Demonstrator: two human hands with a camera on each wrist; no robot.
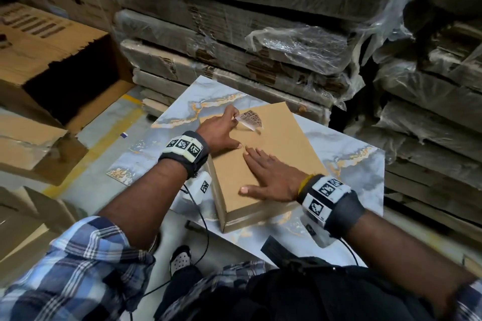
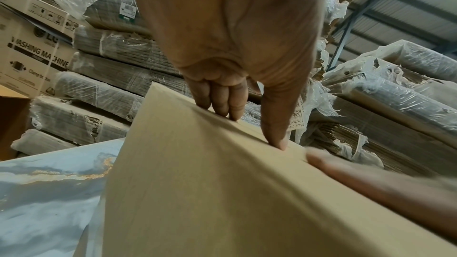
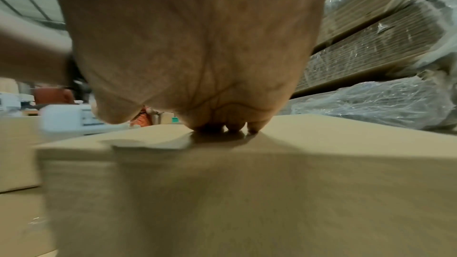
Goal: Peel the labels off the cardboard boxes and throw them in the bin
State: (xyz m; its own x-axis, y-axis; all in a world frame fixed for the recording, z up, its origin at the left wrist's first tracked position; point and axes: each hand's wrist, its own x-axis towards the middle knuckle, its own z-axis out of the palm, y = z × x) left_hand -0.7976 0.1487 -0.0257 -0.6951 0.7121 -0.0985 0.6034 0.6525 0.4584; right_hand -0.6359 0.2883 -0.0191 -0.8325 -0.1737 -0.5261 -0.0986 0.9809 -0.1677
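A flat brown cardboard box [image 1: 281, 154] lies on a marble-patterned table [image 1: 347, 161]. A printed label [image 1: 250, 120] sits near the box's far left corner, its left edge curled up off the cardboard. My left hand [image 1: 229, 125] pinches that raised edge with its fingertips. In the left wrist view the label [image 2: 299, 114] stands up behind my thumb [image 2: 277, 134], which presses on the box [image 2: 210, 192]. My right hand [image 1: 268, 174] lies flat with spread fingers on the middle of the lid. In the right wrist view that palm [image 3: 193, 56] hides the fingers on the box [image 3: 272, 183].
A large open carton [image 1: 65, 86] lies on its side on the floor to the left. Stacks of plastic-wrapped flattened cardboard [image 1: 260, 41] rise right behind the table, and more stacks [image 1: 430, 112] stand to the right. Cables hang from my wrists at the table's near edge.
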